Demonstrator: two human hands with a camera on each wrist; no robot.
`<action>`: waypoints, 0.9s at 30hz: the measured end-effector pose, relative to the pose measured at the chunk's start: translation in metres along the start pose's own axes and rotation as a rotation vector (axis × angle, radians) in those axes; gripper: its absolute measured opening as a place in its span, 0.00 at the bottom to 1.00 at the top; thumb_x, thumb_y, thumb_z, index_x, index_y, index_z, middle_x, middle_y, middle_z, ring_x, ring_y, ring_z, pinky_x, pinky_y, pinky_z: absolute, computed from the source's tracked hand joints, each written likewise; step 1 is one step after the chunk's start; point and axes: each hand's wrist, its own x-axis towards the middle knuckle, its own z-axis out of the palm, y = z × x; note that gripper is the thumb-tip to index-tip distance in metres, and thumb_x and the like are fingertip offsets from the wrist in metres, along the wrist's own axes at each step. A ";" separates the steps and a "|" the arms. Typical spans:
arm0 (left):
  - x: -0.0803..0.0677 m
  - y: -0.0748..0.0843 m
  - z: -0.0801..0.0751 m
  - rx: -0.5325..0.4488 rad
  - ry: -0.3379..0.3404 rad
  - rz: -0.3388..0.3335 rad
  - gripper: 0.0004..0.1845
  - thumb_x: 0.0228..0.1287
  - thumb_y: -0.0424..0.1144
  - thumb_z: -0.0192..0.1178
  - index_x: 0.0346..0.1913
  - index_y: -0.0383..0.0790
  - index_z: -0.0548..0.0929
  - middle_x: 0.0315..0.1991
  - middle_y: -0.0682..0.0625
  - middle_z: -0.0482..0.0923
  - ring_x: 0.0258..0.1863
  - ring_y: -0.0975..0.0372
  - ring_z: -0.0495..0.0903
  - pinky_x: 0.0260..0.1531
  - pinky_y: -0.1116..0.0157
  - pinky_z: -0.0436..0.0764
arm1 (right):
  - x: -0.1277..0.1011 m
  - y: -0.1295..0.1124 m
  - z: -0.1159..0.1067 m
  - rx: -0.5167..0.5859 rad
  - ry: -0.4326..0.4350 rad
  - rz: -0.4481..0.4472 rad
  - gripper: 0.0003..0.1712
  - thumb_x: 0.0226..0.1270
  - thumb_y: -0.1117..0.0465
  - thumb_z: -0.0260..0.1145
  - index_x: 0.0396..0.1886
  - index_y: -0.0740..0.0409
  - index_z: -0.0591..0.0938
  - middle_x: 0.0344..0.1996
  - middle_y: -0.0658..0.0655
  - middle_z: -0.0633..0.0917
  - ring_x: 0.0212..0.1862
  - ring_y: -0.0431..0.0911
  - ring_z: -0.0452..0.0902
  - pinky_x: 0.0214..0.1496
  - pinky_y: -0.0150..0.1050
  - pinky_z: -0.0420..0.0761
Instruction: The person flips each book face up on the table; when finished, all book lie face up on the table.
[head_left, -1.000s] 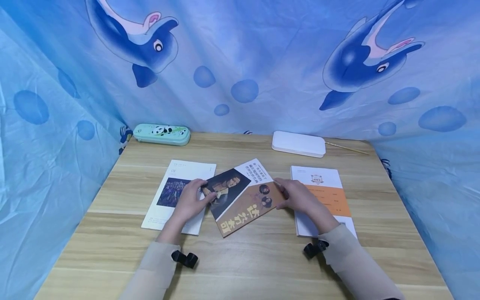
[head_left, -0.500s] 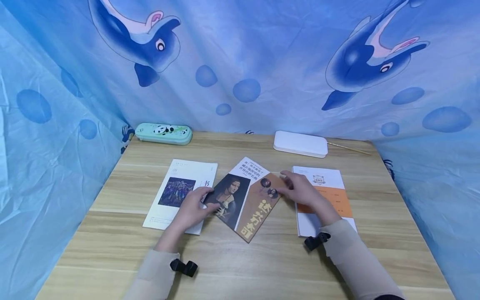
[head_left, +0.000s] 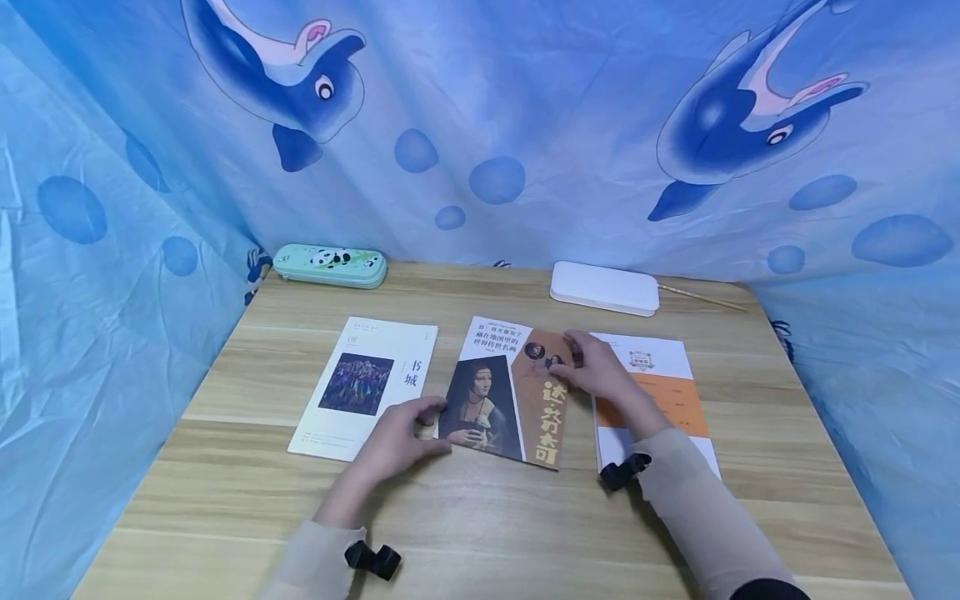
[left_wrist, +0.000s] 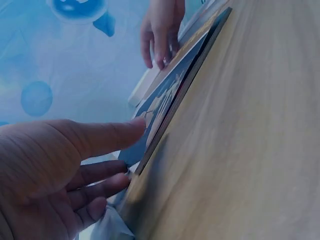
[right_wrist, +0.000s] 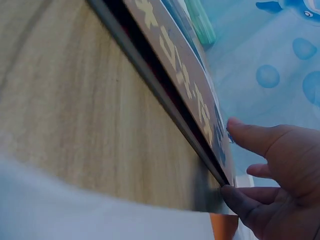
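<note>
Two hands are touching the portrait-cover book (head_left: 504, 398) lying flat on the wooden table (head_left: 480, 517): left hand (head_left: 401, 440) resting straight-fingered at its near-left corner, right hand (head_left: 596, 377) at its far-right edge

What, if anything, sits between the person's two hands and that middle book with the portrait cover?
Nothing visible. The left hand touches the portrait book at its near left corner, and the right hand rests on its far right edge. The neighbouring white book and orange book lie alongside.
</note>
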 end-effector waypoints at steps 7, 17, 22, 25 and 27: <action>-0.009 0.002 0.005 -0.023 0.000 0.042 0.34 0.40 0.32 0.82 0.57 0.37 0.84 0.50 0.49 0.86 0.49 0.58 0.84 0.57 0.54 0.80 | 0.008 -0.002 0.004 -0.028 -0.042 -0.045 0.43 0.60 0.58 0.78 0.71 0.66 0.70 0.66 0.68 0.75 0.67 0.63 0.70 0.71 0.58 0.70; -0.014 0.001 0.010 -0.027 0.034 0.039 0.31 0.41 0.31 0.82 0.54 0.39 0.85 0.49 0.51 0.86 0.51 0.58 0.83 0.59 0.55 0.79 | 0.012 -0.004 0.006 -0.024 -0.056 -0.055 0.39 0.62 0.60 0.76 0.71 0.65 0.71 0.66 0.68 0.74 0.67 0.63 0.70 0.70 0.58 0.70; -0.015 0.000 0.009 -0.004 0.031 0.049 0.29 0.46 0.36 0.81 0.56 0.39 0.85 0.51 0.50 0.85 0.53 0.57 0.82 0.61 0.54 0.78 | 0.011 -0.003 0.003 -0.023 -0.057 -0.081 0.36 0.66 0.59 0.73 0.70 0.66 0.72 0.65 0.69 0.75 0.66 0.63 0.71 0.69 0.58 0.72; -0.015 0.001 0.009 0.009 0.033 0.062 0.28 0.52 0.40 0.79 0.57 0.39 0.84 0.52 0.49 0.85 0.53 0.57 0.82 0.61 0.53 0.78 | 0.007 -0.004 -0.001 -0.003 -0.054 -0.096 0.35 0.70 0.58 0.70 0.71 0.66 0.71 0.65 0.69 0.75 0.65 0.64 0.72 0.67 0.60 0.73; -0.015 0.001 0.009 0.008 0.036 0.065 0.27 0.55 0.41 0.77 0.57 0.38 0.84 0.52 0.48 0.85 0.53 0.57 0.83 0.60 0.54 0.79 | 0.003 -0.003 -0.005 0.010 -0.053 -0.096 0.35 0.71 0.56 0.69 0.72 0.66 0.69 0.66 0.70 0.73 0.65 0.65 0.72 0.67 0.61 0.73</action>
